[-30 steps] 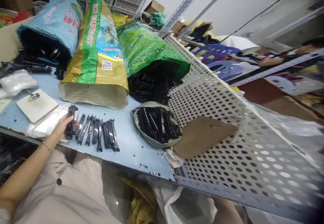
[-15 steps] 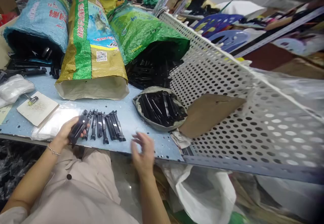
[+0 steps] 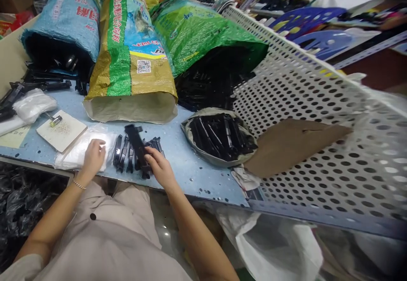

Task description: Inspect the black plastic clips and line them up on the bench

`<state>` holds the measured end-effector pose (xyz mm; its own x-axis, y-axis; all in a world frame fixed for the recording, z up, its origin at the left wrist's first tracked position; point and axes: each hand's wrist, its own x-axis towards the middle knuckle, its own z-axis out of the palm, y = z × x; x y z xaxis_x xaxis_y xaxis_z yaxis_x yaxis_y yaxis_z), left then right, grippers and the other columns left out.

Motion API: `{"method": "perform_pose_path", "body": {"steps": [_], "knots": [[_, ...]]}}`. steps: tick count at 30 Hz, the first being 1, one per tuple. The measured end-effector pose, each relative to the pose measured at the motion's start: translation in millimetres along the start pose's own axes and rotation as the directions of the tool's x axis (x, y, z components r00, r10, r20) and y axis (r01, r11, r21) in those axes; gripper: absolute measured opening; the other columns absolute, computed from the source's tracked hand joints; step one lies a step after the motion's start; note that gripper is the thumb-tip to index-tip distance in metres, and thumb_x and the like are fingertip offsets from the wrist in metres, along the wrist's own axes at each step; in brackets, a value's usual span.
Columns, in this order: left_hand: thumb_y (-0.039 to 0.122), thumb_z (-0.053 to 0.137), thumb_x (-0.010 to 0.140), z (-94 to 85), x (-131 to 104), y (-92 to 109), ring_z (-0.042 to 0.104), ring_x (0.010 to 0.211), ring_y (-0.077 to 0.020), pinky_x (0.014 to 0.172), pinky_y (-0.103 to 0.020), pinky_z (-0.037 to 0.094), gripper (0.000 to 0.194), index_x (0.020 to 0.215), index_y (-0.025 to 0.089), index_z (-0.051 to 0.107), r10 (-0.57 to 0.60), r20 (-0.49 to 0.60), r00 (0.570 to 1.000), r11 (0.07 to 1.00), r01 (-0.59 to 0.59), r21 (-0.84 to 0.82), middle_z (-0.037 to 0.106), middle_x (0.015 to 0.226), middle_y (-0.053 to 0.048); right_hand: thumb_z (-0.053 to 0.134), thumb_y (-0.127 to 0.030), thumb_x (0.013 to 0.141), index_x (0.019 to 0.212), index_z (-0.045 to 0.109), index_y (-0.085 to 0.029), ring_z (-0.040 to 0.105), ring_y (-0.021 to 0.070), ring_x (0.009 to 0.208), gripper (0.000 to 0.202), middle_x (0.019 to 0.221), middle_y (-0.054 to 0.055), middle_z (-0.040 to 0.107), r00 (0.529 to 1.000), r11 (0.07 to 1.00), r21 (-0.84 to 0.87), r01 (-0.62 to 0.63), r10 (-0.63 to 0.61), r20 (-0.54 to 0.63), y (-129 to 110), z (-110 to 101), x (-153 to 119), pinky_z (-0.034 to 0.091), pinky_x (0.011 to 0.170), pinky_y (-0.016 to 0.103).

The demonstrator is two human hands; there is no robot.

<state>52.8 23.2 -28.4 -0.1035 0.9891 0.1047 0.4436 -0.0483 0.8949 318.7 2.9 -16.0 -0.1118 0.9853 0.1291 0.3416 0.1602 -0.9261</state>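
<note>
My right hand (image 3: 160, 168) grips a black plastic part (image 3: 136, 143), raised at a tilt over a row of similar black parts (image 3: 122, 154) on the blue tabletop (image 3: 197, 183). To the left, my left hand (image 3: 94, 156) rests at a stack of clear plastic bags (image 3: 74, 151); its fingers are curled over the bags, and what lies under their tips is hidden. A rolled-open sack (image 3: 219, 137) full of black parts stands right of the row.
Behind lie a blue sack (image 3: 66, 22), a gold and green sack (image 3: 119, 60) and a green sack (image 3: 203, 31). A white board (image 3: 62, 130) sits at the left. A perforated white panel (image 3: 305, 111) and brown cardboard (image 3: 292, 145) border the right side.
The black part has passed from my left hand to my right, which moved left over the row. My left hand has gone to the plastic bags. The view has shifted slightly.
</note>
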Motion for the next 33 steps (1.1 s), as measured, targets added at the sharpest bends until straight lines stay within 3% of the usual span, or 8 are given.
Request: {"method": "perform_pose_path", "body": {"steps": [4, 8, 12, 17, 21, 24, 29, 33], "knots": [[0.023, 0.063, 0.086, 10.0, 13, -5, 0.058, 0.099, -0.0296, 0.089, -0.044, 0.045, 0.008, 0.080, 0.017, 0.064, 0.169, 0.110, 0.979, 0.899, -0.199, 0.389, 0.063, 0.097, -0.015, 0.064, -0.055, 0.086, 0.113, 0.065, -0.024, 0.067, 0.0241, 0.091, 0.041, 0.096, 0.005, 0.072, 0.952, 0.841, 0.477, -0.256, 0.304, -0.027, 2, 24, -6, 0.054, 0.084, 0.039], [0.028, 0.058, 0.089, -15.6, 18, -15, 0.062, 0.091, -0.0226, 0.087, -0.037, 0.046, 0.019, 0.076, 0.019, 0.068, 0.092, 0.147, 0.985, 0.992, -0.103, 0.067, 0.065, 0.091, -0.008, 0.075, -0.051, 0.078, 0.100, 0.069, -0.022, 0.067, 0.0237, 0.092, 0.037, 0.095, 0.006, 0.073, 0.939, 0.711, 0.632, -0.309, 0.333, 0.084, -12, 41, -7, 0.053, 0.079, 0.035], [0.034, 0.071, 0.080, -37.1, 15, -19, 0.063, 0.094, -0.0211, 0.089, -0.033, 0.047, 0.017, 0.079, 0.017, 0.073, -0.042, 0.104, 0.994, 0.956, 0.070, -0.285, 0.067, 0.095, -0.007, 0.082, -0.045, 0.073, 0.096, 0.071, -0.021, 0.068, 0.0225, 0.089, 0.035, 0.091, 0.006, 0.073, 0.913, 0.605, 0.689, -0.400, 0.328, 0.242, -27, 55, 9, 0.053, 0.072, 0.032], [0.037, 0.076, 0.075, -38.5, 3, -8, 0.063, 0.085, -0.0185, 0.083, -0.031, 0.049, 0.022, 0.079, 0.016, 0.072, -0.123, 0.085, 0.989, 0.914, 0.146, -0.378, 0.068, 0.088, -0.005, 0.085, -0.040, 0.070, 0.101, 0.072, -0.019, 0.069, 0.0194, 0.082, 0.040, 0.088, 0.005, 0.074, 0.839, 0.509, 0.674, -0.535, 0.222, 0.497, -35, 74, 31, 0.051, 0.064, 0.026], [0.045, 0.070, 0.081, -32.7, -9, 5, 0.064, 0.079, -0.0168, 0.074, -0.030, 0.052, 0.032, 0.096, 0.017, 0.068, -0.182, 0.193, 0.964, 0.819, 0.257, -0.512, 0.068, 0.092, -0.005, 0.087, -0.042, 0.068, 0.096, 0.072, -0.017, 0.068, 0.0169, 0.075, 0.040, 0.083, 0.005, 0.074, 0.807, 0.459, 0.676, -0.577, 0.194, 0.558, -32, 91, 31, 0.048, 0.057, 0.023], [0.043, 0.070, 0.082, -29.6, -10, 5, 0.062, 0.077, -0.0157, 0.075, -0.029, 0.050, 0.028, 0.090, 0.016, 0.069, -0.157, 0.166, 0.974, 0.871, 0.216, -0.441, 0.068, 0.085, -0.004, 0.088, -0.042, 0.067, 0.094, 0.073, -0.017, 0.068, 0.0160, 0.073, 0.039, 0.081, 0.005, 0.074, 0.807, 0.429, 0.690, -0.583, 0.208, 0.552, -28, 98, 24, 0.048, 0.055, 0.021], [0.033, 0.068, 0.082, -33.8, -4, -2, 0.062, 0.086, -0.0182, 0.084, -0.031, 0.049, 0.017, 0.080, 0.017, 0.064, -0.147, -0.083, 0.986, 0.916, 0.104, -0.387, 0.067, 0.090, -0.005, 0.086, -0.038, 0.069, 0.096, 0.074, -0.017, 0.069, 0.0174, 0.076, 0.037, 0.087, 0.007, 0.075, 0.834, 0.436, 0.713, -0.549, 0.237, 0.497, -22, 92, 15, 0.047, 0.054, 0.021], [0.018, 0.060, 0.085, -42.6, -9, 10, 0.062, 0.100, -0.0214, 0.089, -0.035, 0.050, 0.006, 0.088, 0.020, 0.065, 0.171, -0.114, 0.979, 0.979, -0.182, -0.089, 0.066, 0.106, -0.008, 0.084, -0.037, 0.072, 0.100, 0.075, -0.017, 0.070, 0.0193, 0.080, 0.036, 0.090, 0.007, 0.075, 0.854, 0.458, 0.721, -0.520, 0.258, 0.452, -22, 83, 10, 0.049, 0.058, 0.024]]}}
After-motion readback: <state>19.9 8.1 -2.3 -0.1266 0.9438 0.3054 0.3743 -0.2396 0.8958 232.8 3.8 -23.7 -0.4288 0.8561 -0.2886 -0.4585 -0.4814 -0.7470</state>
